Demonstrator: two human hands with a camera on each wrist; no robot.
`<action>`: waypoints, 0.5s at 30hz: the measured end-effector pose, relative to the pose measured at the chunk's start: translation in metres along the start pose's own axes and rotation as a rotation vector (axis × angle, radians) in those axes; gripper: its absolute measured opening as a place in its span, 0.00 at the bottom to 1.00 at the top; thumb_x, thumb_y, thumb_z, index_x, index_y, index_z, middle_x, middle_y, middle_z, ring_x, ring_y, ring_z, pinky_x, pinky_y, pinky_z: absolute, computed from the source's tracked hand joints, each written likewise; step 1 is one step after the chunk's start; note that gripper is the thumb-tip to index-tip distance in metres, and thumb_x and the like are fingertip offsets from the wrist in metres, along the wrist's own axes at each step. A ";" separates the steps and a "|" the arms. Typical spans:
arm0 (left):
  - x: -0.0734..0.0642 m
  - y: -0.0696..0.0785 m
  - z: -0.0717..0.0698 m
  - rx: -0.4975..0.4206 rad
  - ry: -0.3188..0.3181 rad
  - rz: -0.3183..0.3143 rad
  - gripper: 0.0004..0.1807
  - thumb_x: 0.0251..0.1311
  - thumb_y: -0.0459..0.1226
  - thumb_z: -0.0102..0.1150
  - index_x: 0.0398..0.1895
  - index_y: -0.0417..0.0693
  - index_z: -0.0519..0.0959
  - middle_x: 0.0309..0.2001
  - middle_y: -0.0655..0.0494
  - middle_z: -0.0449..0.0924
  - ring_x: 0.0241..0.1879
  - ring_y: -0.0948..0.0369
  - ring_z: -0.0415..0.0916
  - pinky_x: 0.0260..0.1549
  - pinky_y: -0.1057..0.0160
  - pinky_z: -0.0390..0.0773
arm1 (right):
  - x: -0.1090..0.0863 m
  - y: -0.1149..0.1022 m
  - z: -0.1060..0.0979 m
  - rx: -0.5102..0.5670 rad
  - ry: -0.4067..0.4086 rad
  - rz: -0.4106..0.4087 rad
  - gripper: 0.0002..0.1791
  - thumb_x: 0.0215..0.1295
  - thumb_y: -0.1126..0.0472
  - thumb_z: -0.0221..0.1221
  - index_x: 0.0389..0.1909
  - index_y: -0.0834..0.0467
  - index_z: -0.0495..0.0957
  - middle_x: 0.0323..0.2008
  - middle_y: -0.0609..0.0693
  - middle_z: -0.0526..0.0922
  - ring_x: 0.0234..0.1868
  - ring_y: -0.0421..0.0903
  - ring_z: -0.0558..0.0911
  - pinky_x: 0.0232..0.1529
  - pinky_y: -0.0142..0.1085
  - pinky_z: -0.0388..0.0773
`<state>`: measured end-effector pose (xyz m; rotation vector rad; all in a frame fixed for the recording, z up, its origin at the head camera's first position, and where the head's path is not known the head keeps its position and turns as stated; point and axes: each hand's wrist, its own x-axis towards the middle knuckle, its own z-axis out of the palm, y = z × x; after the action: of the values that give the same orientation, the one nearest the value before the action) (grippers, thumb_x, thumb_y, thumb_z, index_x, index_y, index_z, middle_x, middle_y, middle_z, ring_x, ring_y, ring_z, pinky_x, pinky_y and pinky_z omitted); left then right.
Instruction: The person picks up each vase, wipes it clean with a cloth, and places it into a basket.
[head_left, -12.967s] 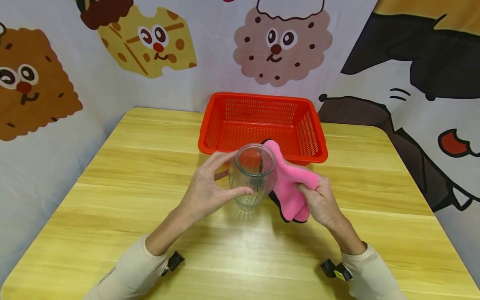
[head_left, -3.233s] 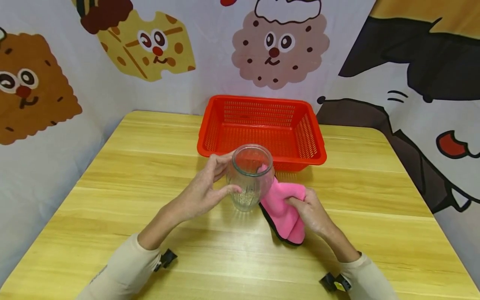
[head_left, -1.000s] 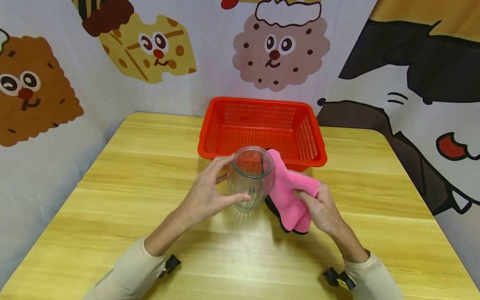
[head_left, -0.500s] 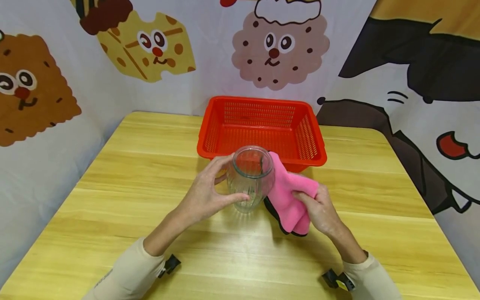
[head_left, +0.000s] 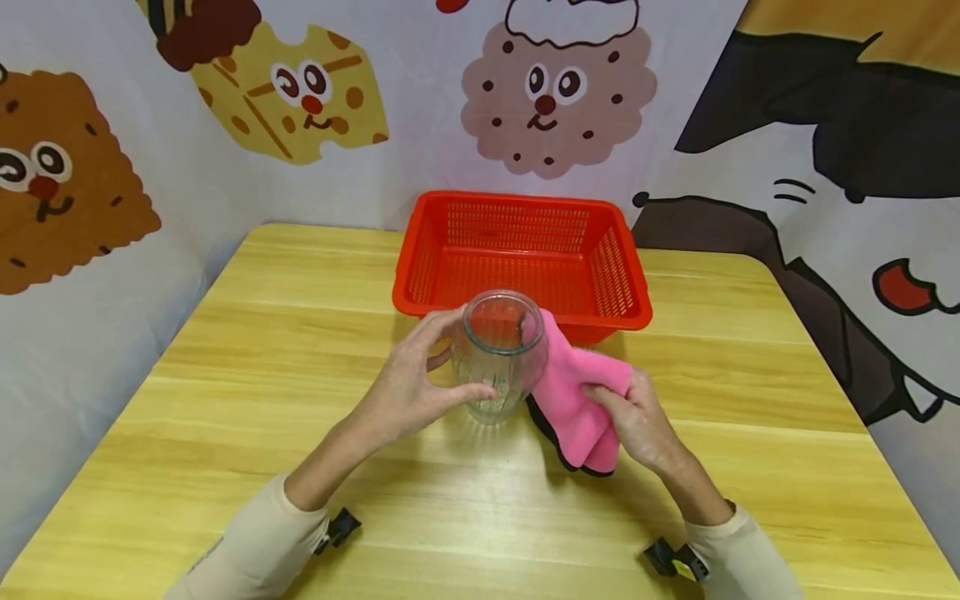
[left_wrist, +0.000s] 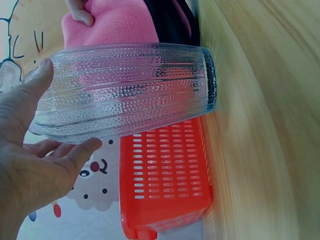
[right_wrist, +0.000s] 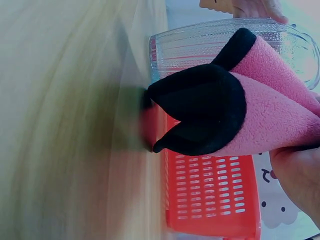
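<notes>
A clear ribbed glass vase [head_left: 487, 379] stands upright near the middle of the table, with a dotted texture on its side in the left wrist view. My left hand [head_left: 408, 387] holds it from the left, thumb at the front and fingers behind. On the vase's right side hangs a pink cloth [head_left: 576, 400] with black edging, bunched up. My right hand [head_left: 647, 421] pinches this cloth between thumb and fingers. The cloth's upper part is behind the glass. In the right wrist view, the black edging of the cloth [right_wrist: 280, 105] overlaps the vase [right_wrist: 200, 45].
Just behind the vase and cloth sits a red perforated plastic basket [head_left: 517, 200] with nothing visible inside. The wooden table [head_left: 225, 358] reaches the cartoon-printed cloth backdrop [head_left: 435, 117] at the back and sides. Small black devices [head_left: 341, 527] are strapped at both wrists.
At 3.2 s ago the cloth was lower and further left; it then rose along the vase. Over the last second the right hand and cloth sink slightly. The vase stays in place, gripped.
</notes>
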<state>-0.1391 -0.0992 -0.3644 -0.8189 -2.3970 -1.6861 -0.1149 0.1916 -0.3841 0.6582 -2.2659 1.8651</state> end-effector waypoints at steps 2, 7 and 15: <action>0.000 0.000 0.000 -0.005 -0.002 -0.008 0.48 0.46 0.39 0.83 0.73 0.51 0.68 0.63 0.52 0.72 0.63 0.57 0.71 0.56 0.57 0.78 | 0.000 0.001 0.000 -0.008 -0.006 0.009 0.17 0.66 0.80 0.52 0.53 0.72 0.81 0.42 0.45 0.86 0.39 0.41 0.82 0.43 0.28 0.80; 0.000 -0.002 0.000 -0.019 -0.006 -0.011 0.49 0.46 0.38 0.83 0.74 0.52 0.68 0.64 0.52 0.72 0.64 0.56 0.70 0.57 0.56 0.78 | 0.000 0.003 -0.001 -0.018 -0.013 0.027 0.13 0.67 0.79 0.53 0.49 0.74 0.80 0.38 0.47 0.85 0.36 0.41 0.82 0.39 0.29 0.81; 0.001 -0.003 0.000 -0.024 -0.021 0.016 0.50 0.47 0.36 0.83 0.75 0.49 0.66 0.68 0.52 0.70 0.66 0.53 0.69 0.59 0.57 0.76 | -0.002 0.005 -0.001 -0.002 -0.023 0.030 0.16 0.66 0.79 0.52 0.51 0.70 0.82 0.40 0.46 0.86 0.37 0.41 0.82 0.41 0.29 0.80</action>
<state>-0.1413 -0.1000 -0.3669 -0.8613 -2.3814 -1.7119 -0.1157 0.1940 -0.3892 0.6518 -2.3044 1.8779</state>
